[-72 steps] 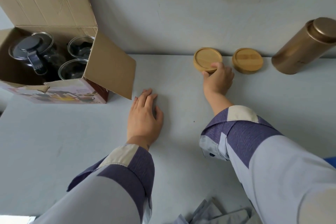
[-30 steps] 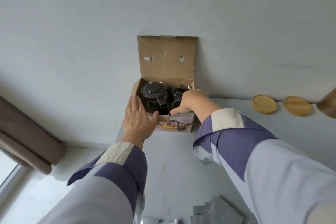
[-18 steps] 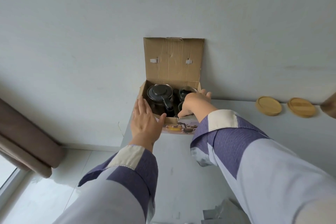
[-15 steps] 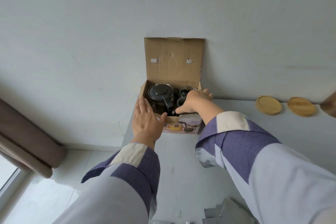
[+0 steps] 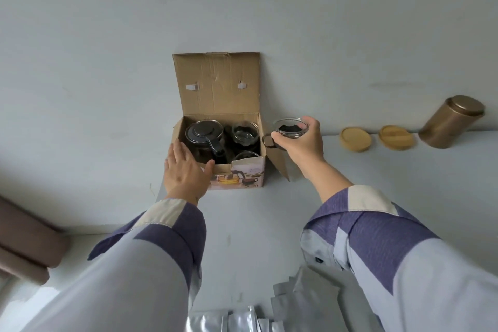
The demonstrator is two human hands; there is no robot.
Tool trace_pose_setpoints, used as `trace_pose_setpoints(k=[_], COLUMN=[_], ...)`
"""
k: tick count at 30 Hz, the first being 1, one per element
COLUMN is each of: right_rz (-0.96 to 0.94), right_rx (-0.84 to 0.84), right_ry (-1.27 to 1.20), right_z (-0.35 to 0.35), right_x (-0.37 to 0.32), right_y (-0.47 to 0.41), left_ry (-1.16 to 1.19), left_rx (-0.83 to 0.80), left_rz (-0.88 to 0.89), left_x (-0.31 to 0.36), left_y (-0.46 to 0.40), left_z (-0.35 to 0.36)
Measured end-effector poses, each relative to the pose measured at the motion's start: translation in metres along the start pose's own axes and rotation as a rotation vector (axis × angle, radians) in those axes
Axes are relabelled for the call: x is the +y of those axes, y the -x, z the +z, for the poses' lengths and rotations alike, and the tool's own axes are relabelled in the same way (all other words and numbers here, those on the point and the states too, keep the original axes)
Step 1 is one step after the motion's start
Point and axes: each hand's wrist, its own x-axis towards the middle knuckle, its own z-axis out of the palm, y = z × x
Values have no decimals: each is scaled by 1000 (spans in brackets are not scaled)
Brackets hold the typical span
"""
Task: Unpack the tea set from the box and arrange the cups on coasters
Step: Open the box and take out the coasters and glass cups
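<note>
I hold a small glass cup (image 5: 290, 129) in my right hand (image 5: 303, 143), fingers and thumb curled around its sides. The cup is lifted clear of the cardboard box (image 5: 221, 127), just to the right of the box's right wall and above an opened side flap. Something dark shows through the glass near the cup's bottom; I cannot tell what it is.

My left hand (image 5: 186, 172) lies flat with straight fingers against the front left corner of the box, gripping nothing. Inside the box, a glass teapot (image 5: 206, 140) with a dark lid sits on the left, and two more glass cups sit on the right, one behind the other. The box lid stands upright against the wall.

Farther right on the pale table (image 5: 269, 224), two round wooden coasters (image 5: 355, 139) lie side by side near the wall, apart from each other. Beyond them stands a bronze metal canister (image 5: 451, 121). Silver foil packets (image 5: 237, 321) lie at the near edge.
</note>
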Motion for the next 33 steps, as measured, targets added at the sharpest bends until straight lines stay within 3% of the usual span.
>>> trace_pose_setpoints(k=[7,11,13,16,19,22,33], right_rz=[102,125,153,182,200,205,152], right_rx=[83,130,149,154,143,134,133], right_ry=[69,76,82,100,115,147,153], right_z=[-61,-99,-119,-148,-170,-185,-194], right_x=[46,77,92,115,135,157,194], right_y=[3,3,1,-2,-8,-18,-39], left_ry=[65,76,126,126,91,122,167], left_rx=[208,310,265,72,-120,-198,2], left_rz=[97,321,452,565,532,485,428], left_x=[48,110,139,175,195,206,207], left_y=[21,53,72,99,117,125,132], left_z=[-6,12,29,64,99,124,155])
